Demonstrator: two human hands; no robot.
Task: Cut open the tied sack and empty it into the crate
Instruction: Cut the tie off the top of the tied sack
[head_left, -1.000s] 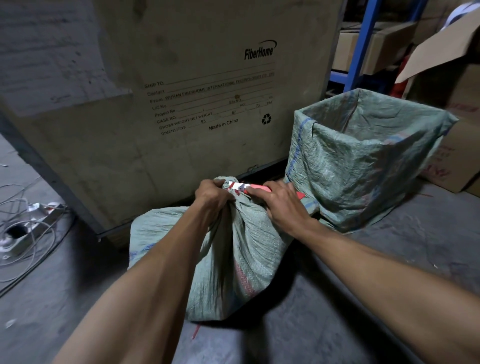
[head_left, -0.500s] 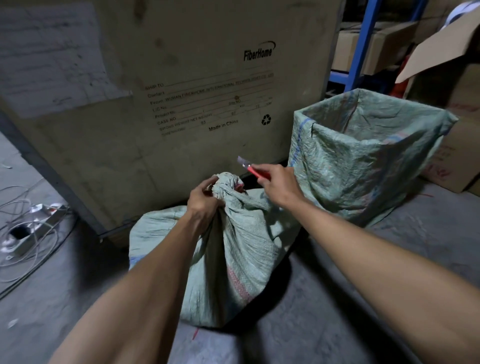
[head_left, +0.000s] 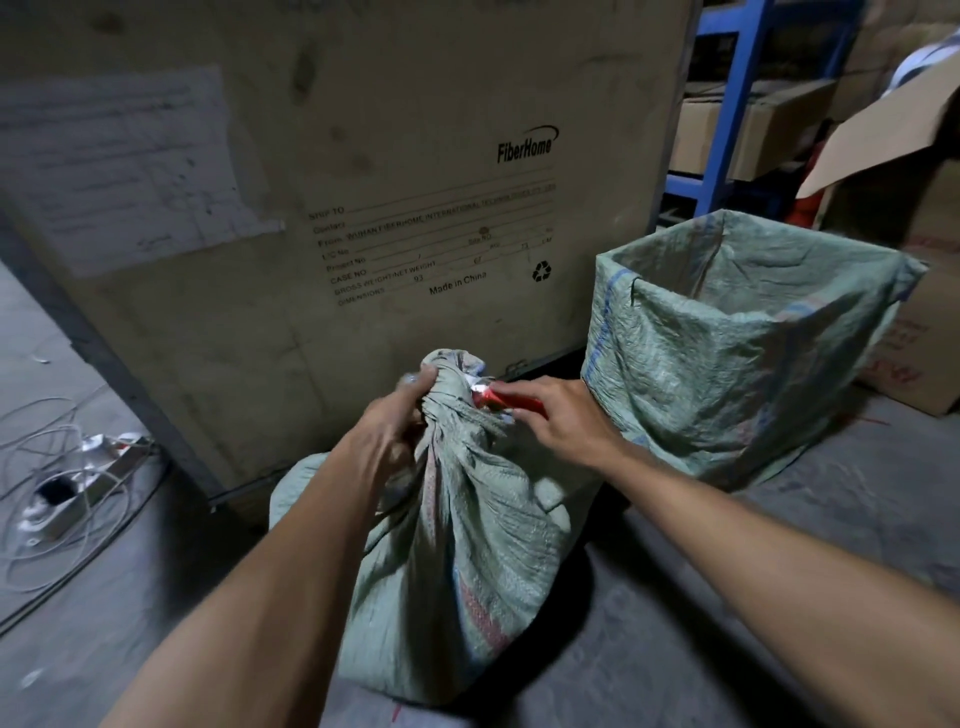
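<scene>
Green woven plastic makes up the sack (head_left: 457, 545), which stands upright on the concrete floor (head_left: 727, 623) in front of a big printed carton (head_left: 363, 208). Its neck is gathered into a tied knot (head_left: 449, 374) at the very top. The left hand (head_left: 387, 431) is clenched on the bunched neck just below and to the left of that knot, holding it up. The right hand (head_left: 558, 415) is wrapped around a red cutter (head_left: 501, 397), whose shiny tip touches the right side of the knot. The cutter lies roughly level, pointing left toward the tie and the left fingers (head_left: 421, 382), so the cut will probably run across the neck, close to the holding hand. That closeness looks like the main risk; whether the tie has parted yet cannot be told. The crate (head_left: 675, 364), lined with the same green cloth and open at the top, sits just beside the sack on the right, nearer the cutting hand. Emptying has not begun.
</scene>
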